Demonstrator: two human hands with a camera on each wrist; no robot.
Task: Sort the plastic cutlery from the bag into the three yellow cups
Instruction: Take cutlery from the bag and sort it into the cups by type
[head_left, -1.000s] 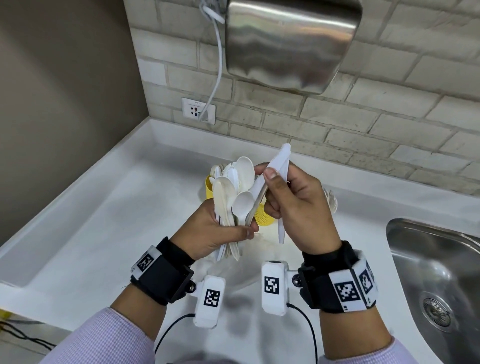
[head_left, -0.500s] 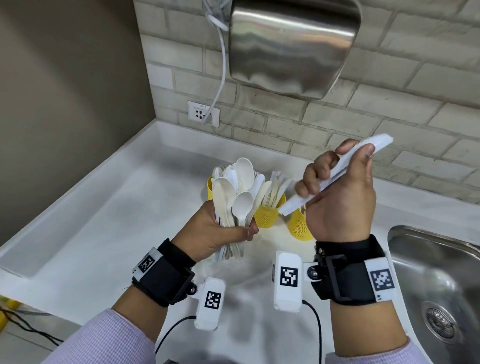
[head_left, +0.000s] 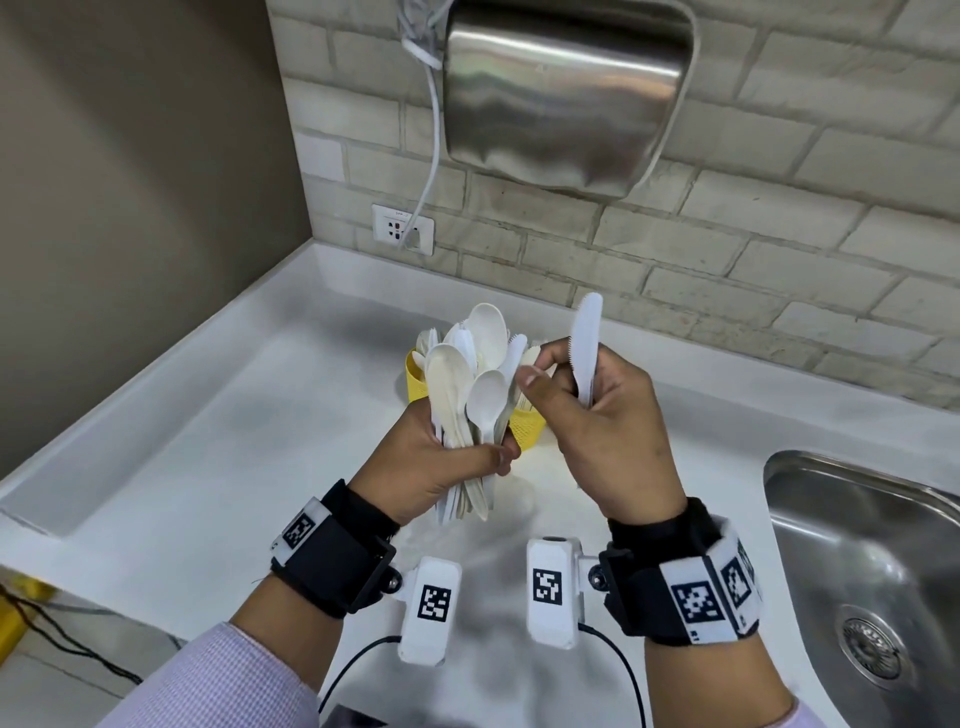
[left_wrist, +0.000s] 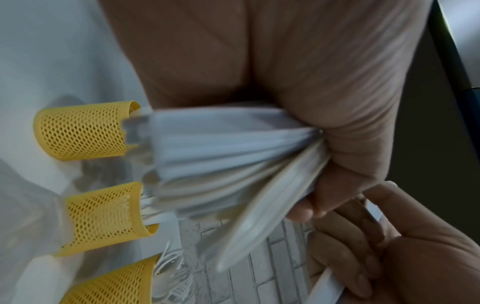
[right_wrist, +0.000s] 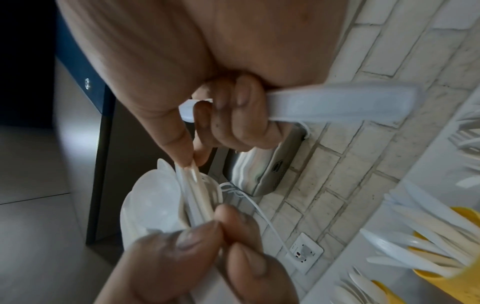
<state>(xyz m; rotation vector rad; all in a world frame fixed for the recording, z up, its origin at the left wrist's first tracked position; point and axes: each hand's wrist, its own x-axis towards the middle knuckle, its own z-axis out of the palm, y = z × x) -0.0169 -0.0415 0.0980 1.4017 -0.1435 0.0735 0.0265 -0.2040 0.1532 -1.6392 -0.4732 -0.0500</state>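
White knife (head_left: 586, 345) upright — blade up, right hand (head_left: 613, 441).

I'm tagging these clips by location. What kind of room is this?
Probably a workplace pantry or washroom counter: a steel sink set in a white countertop, and a steel hand dryer on the tiled wall above.

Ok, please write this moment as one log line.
left hand: grips cutlery bundle | right hand: holds knife, pinches bundle piece | cups: partly filled
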